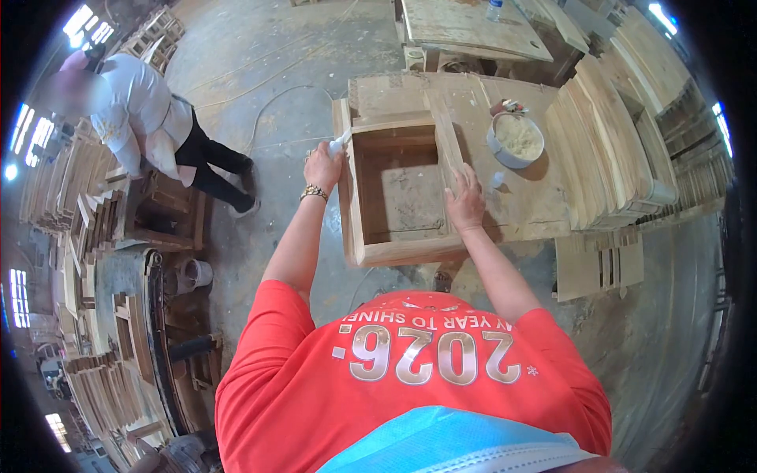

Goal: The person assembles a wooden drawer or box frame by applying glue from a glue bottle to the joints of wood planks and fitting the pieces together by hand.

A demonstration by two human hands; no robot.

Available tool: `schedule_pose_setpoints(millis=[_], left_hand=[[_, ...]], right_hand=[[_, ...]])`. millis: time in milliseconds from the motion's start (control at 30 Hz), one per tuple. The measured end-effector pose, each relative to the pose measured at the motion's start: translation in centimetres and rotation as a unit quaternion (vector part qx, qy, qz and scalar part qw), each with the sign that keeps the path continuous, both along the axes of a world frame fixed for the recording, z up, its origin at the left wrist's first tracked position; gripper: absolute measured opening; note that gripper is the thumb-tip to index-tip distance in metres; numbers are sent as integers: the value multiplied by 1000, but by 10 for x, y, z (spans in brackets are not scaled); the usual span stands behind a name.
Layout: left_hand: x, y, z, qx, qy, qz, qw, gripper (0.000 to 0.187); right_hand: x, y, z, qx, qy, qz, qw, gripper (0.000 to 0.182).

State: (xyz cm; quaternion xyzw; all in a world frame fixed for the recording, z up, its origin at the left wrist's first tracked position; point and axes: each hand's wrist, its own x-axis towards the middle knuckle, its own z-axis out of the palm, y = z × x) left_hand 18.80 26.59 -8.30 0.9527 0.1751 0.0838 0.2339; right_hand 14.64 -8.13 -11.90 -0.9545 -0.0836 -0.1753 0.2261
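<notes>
A wooden box frame [436, 134] with an open middle lies on the worktable in front of me. My left hand [322, 167] is closed around a small white squeeze bottle [340, 143], whose tip points at the frame's far left corner. On the right side board of the frame rests my right hand [465, 199], its fingers spread over the wood. Whether its thumb hooks the inner edge is hard to see. A small clear cap-like piece [497, 180] stands on the table just right of that hand.
A white tub [516, 140] of pale, crumbly material sits on the worktable [536, 209], beside stacked wooden panels [603, 146]. Another table [473, 30] with a bottle [494, 9] stands beyond. At left, a person [150, 110] bends over wooden pieces; a hose [272, 98] crosses the floor.
</notes>
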Motion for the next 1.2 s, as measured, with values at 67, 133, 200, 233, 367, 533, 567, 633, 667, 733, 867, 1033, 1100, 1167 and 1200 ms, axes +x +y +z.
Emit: schedule_pose_setpoints(millis=[67, 133, 200, 233, 367, 533, 567, 633, 667, 733, 867, 1033, 1100, 1167, 1200], left_hand=[[2, -1, 4, 3, -12, -5, 1000, 44], [6, 0, 6, 19, -3, -13, 1000, 44], [10, 1, 4, 32, 6, -18, 999, 44], [11, 2, 4, 43, 9, -18, 999, 46], [11, 0, 9, 52, 30, -17, 998, 47], [5, -1, 15, 50, 28, -18, 998, 44], [5, -2, 17, 52, 33, -17, 998, 44], [5, -5, 20, 47, 37, -10, 998, 44], [5, -5, 21, 43, 43, -3, 998, 45], [9, -7, 23, 46, 44, 0, 998, 44], [12, -8, 23, 45, 50, 8, 998, 43], [1, -9, 25, 34, 61, 10, 998, 44], [0, -9, 22, 32, 62, 8, 998, 45], [0, -10, 21, 15, 50, 16, 999, 45], [1, -10, 21, 15, 48, 18, 999, 45]], right_hand=[[-2, 0, 2, -12, -11, -9, 1000, 54], [-2, 1, 2, -23, -24, -17, 999, 50], [-1, -1, 0, -26, -57, -16, 998, 47], [0, -1, -1, -24, -57, -18, 998, 47], [1, -1, -1, -18, -76, -19, 997, 43], [0, -1, 1, -14, -80, -15, 997, 41], [1, -2, 0, -14, -72, -15, 997, 41], [1, -2, 0, -14, -64, -15, 998, 41], [1, -2, 1, -23, -43, -8, 999, 43], [1, 0, 2, -33, -25, 0, 999, 45], [4, 5, -1, -38, 0, -31, 999, 51], [4, 0, -1, 6, 7, 4, 1000, 51], [3, -1, 1, 16, -13, 16, 1000, 51], [4, -2, 0, 17, -26, 20, 999, 51], [4, -2, 0, 18, -38, 24, 999, 50]])
